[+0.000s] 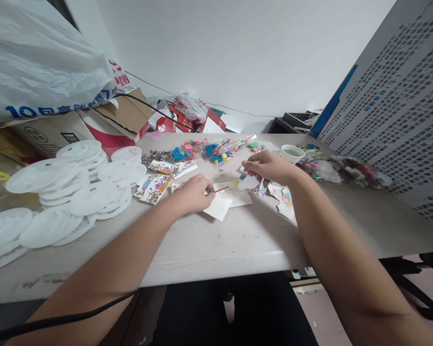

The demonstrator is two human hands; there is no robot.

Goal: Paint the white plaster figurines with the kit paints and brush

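Hands (199, 193) (269, 166) pinch, the left a red stick (222, 189), the right perhaps a translucent pouch (248, 182), partly hidden.

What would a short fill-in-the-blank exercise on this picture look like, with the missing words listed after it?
1. The left hand holds a thin stick coloured ____.
2. The stacked discs are coloured ____.
3. The tall panel with a grid pattern stands at the picture's ____ edge.
4. The blue lettering on the plastic bag begins with the number ____.

Missing words: red; white; right; 10.
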